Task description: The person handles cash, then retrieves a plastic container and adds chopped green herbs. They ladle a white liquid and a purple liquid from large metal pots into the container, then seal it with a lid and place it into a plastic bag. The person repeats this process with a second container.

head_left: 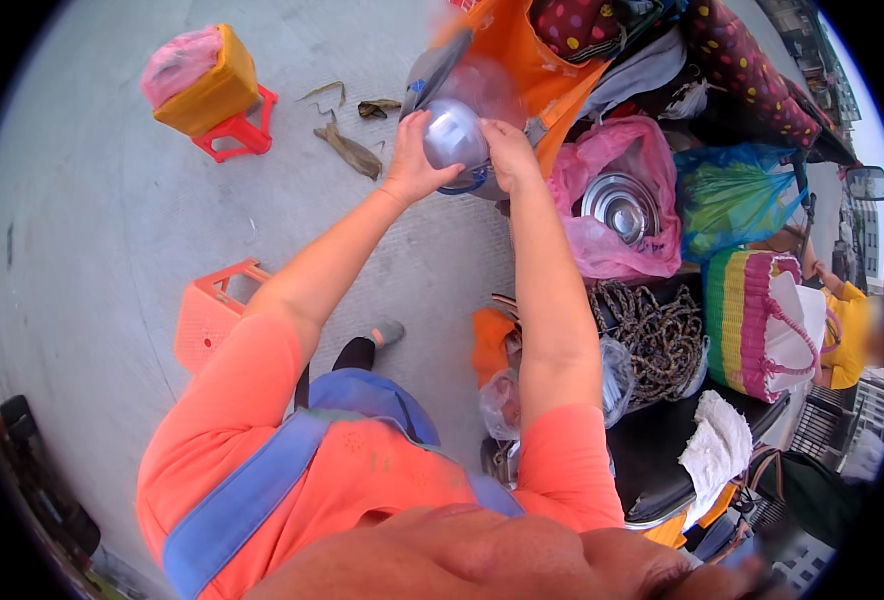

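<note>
Out in front, a shiny round bowl-like vessel (454, 135) is held between my two hands. I cannot tell whether it is metal or clear plastic. My left hand (415, 159) spreads its fingers around the left side, thumb at the near edge. On the right edge sit the fingers of my right hand (511, 150). A blue band (466, 184) shows just below the vessel, partly hidden. Behind it lies an orange bag or cover (554, 90) with a grey flap (437, 71). A pale blur hides what is just beyond the vessel.
Right: a pink plastic bag (599, 259) holding metal bowls (620, 208), a blue bag (742, 187), coiled rope (648, 345), a striped basket (734, 322) and a mirror (866, 183). Left: a red stool (239, 135) under a yellow box (216, 82), and an orange stool (205, 319). A person (843, 330) is beyond.
</note>
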{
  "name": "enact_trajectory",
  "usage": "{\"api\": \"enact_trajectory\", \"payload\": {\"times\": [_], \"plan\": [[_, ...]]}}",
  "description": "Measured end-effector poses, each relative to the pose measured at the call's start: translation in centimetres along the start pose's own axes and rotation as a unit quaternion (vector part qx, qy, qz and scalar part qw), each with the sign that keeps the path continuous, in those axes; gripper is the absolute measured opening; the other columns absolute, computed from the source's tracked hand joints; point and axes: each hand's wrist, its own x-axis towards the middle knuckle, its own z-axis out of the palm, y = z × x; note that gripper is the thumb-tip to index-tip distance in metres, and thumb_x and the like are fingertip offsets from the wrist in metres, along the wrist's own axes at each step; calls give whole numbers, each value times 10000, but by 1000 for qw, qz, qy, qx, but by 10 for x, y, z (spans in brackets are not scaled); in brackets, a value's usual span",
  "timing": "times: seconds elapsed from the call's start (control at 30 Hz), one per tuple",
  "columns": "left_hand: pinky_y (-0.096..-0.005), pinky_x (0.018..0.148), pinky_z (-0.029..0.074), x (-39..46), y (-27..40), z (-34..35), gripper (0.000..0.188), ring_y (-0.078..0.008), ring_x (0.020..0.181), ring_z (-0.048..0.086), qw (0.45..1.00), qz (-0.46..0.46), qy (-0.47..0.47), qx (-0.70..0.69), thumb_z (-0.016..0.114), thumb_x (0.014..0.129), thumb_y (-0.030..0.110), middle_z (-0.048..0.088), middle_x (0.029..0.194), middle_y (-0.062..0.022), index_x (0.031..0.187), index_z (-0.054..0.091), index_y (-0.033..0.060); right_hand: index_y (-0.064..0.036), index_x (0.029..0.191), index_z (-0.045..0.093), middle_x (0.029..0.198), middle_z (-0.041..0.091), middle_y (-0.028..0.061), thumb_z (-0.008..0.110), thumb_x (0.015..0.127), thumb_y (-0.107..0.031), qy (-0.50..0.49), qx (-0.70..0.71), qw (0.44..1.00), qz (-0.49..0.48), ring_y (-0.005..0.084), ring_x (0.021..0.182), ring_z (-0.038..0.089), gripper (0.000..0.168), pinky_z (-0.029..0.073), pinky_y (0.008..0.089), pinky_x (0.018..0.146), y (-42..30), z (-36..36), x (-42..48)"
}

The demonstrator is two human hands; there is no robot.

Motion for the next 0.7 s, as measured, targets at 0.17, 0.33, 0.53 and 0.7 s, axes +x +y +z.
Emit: {"api": "enact_trajectory", "payload": {"times": [0.17, 0.33, 0.53, 0.7], "plan": [[-411, 1102, 295, 10, -1, -4, 987, -364, 1297, 344, 997, 67, -2, 43, 840, 593, 312, 355, 1366, -230, 1353, 313, -32, 37, 1031, 623, 898, 644, 80, 534, 951, -212, -8, 3, 1000, 19, 164, 780, 590, 277, 477, 306, 707, -7, 4, 4], [-429, 1107, 278, 20, -5, -13, 1004, -387, 1306, 323, 999, 31, -15, 0, 836, 592, 327, 346, 1376, -252, 1355, 303, -49, 47, 996, 618, 846, 619, 81, 510, 957, -224, 116, -15, 993, 0, 178, 750, 563, 295, 462, 328, 685, -19, 10, 20], [-438, 1095, 299, 10, 1, -11, 1000, -403, 1309, 310, 999, 26, -16, 9, 838, 597, 310, 301, 1394, -252, 1368, 302, -31, 24, 1004, 626, 895, 650, 156, 486, 950, -251, 156, -228, 960, -48, 276, 837, 612, 314, 473, 384, 748, -13, 0, 40], [-443, 1089, 308, 9, 10, -15, 992, -402, 1303, 313, 999, 38, -4, 5, 838, 594, 301, 286, 1398, -242, 1381, 310, 7, 37, 1008, 623, 1035, 638, 256, 472, 926, -286, 288, -320, 890, -153, 405, 1017, 597, 366, 450, 437, 875, -15, 7, 38]]}}
